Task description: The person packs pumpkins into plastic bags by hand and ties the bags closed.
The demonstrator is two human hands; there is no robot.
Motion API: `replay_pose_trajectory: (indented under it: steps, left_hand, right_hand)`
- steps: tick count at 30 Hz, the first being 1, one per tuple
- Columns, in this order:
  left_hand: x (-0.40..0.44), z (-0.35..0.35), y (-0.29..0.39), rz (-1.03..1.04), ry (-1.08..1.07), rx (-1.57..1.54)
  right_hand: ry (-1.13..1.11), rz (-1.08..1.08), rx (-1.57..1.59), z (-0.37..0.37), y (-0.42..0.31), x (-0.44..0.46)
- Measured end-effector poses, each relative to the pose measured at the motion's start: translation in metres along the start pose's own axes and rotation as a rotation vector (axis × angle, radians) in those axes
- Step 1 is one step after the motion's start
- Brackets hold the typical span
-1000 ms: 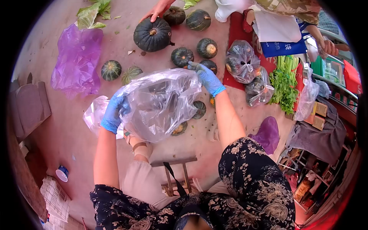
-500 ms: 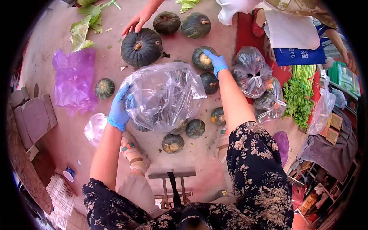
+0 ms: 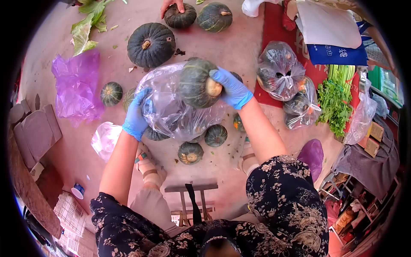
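Note:
My right hand (image 3: 231,89), in a blue glove, is closed on a dark green pumpkin (image 3: 196,83), its pale stem end near my fingers. The pumpkin is up in front of a clear plastic bag (image 3: 173,115). At the bag's left side my gloved left hand (image 3: 138,115) grips its edge; the fingertips are partly behind the film. Whether pumpkins lie inside the bag or only behind it, I cannot tell. Small pumpkins rest on the floor below it, among them a striped one (image 3: 215,135) and one with a pale base (image 3: 190,153).
Another person's hand (image 3: 171,6) touches a pumpkin (image 3: 180,17) at the top. A large pumpkin (image 3: 151,45) sits nearer. Bagged pumpkins (image 3: 280,70) and celery (image 3: 336,100) are at right. A purple bag (image 3: 77,85) lies left, a wooden stool (image 3: 191,188) below.
My right hand has lifted the pumpkin off the floor and brought it left, in front of the bag. The other person's hand has gone from the large pumpkin to the one behind it.

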State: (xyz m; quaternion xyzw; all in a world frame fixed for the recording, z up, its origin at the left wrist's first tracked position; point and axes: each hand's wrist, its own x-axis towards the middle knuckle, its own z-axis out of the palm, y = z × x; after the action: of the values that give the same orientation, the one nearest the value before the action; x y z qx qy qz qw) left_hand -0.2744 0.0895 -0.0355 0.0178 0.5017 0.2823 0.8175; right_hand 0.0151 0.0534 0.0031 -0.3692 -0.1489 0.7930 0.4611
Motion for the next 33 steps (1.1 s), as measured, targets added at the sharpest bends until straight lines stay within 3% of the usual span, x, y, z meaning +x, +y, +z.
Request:
replay_pose_trajectory:
  steps: [3,6,7,8,10,11,15,17,18,19,21,23,25,27,31,33]
  left_hand:
    - [-0.008,-0.005,0.002,-0.048,-0.033,0.029]
    - [-0.024,0.005,0.009,-0.015,0.022,0.036]
    - [-0.006,-0.029,0.014,-0.047,-0.239,-0.016]
    - [-0.018,0.006,0.019,0.025,0.057,0.049]
    - [0.010,-0.021,0.036,0.062,-0.246,0.038]
    - [0.010,-0.003,0.042,0.119,-0.140,0.028]
    - [0.055,-0.015,0.065,0.023,-0.556,-0.146]
    - [0.044,0.000,0.059,0.176,-0.292,0.006]
    - [0.038,0.008,0.056,0.246,-0.159,0.083]
    - [0.032,0.010,0.054,0.247,-0.103,0.097]
    - [0.021,0.010,0.051,0.248,0.010,0.126]
    - [0.017,-0.003,0.051,0.257,-0.019,0.169]
    - [0.015,-0.017,0.052,0.267,-0.035,0.211]
    - [0.012,-0.026,0.049,0.269,-0.031,0.256]
    - [0.001,-0.018,0.043,0.221,0.040,0.147]
    - [-0.015,-0.014,0.056,0.169,-0.119,0.119]
  right_hand:
    - [0.176,0.112,-0.303,0.027,0.059,0.019]
    - [0.418,-0.110,-0.291,0.030,0.097,0.048]
    - [0.491,-0.171,-0.306,0.025,0.102,0.065]
    - [0.560,-0.237,-0.520,0.016,0.101,0.084]
    - [0.693,-0.236,-0.812,0.017,0.089,0.099]
    - [0.759,-0.203,-0.902,0.024,0.074,0.104]
    - [0.651,-0.349,-1.348,0.029,0.077,0.110]
    - [0.523,-0.523,-1.562,0.026,0.089,0.109]
    - [0.497,-0.830,-1.803,0.025,0.094,0.107]
    - [0.435,-0.799,-1.749,0.033,0.093,0.102]
    - [0.360,-0.278,-1.759,0.053,0.073,0.084]
    - [0.378,-0.389,-1.932,0.039,0.097,0.060]
    - [0.220,-0.662,-1.792,0.062,0.116,0.007]
    - [0.021,-0.383,-1.584,0.082,0.140,-0.044]
    - [0.408,-0.035,-1.194,0.076,0.186,-0.023]
    - [0.506,0.031,-1.134,0.079,0.196,0.011]
